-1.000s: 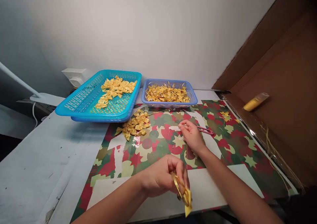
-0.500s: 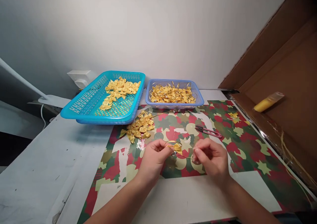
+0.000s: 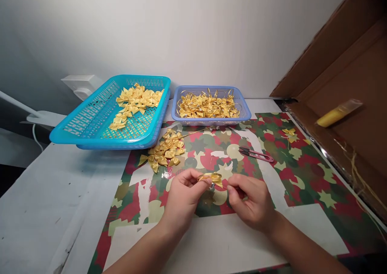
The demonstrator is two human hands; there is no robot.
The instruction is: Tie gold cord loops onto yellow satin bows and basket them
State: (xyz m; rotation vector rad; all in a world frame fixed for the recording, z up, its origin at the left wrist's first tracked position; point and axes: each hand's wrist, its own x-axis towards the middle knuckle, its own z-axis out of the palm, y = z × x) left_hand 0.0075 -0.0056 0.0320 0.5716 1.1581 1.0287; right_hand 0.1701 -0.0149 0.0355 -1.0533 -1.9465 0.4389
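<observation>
My left hand (image 3: 185, 195) is closed, thumb and forefinger pinching a yellow ribbon bow (image 3: 220, 183) with a loop of gold cord around it. A small silver bell (image 3: 212, 186) hangs by the left fingertips. My right hand (image 3: 251, 203) is closed just right of the bow, its fingers pinching the thin gold cord; the cord's end is hidden in the fingers. Beyond my left hand lies a pile of loose yellow bows (image 3: 169, 148). Pink-handled thread snips (image 3: 260, 156) rest past my right hand.
A turquoise basket (image 3: 65, 134) of bows stands at the back left, stacked on another. Beside it a purple basket (image 3: 211, 122) holds bows with gold cords. A cardboard box wall (image 3: 338, 72) borders the right, with a yellow-filled tube (image 3: 335, 114) on it.
My right hand has moved left, closer to the bow, and the cord stretch between my hands is shorter. My left hand keeps its pinch. The camera view has shifted slightly.
</observation>
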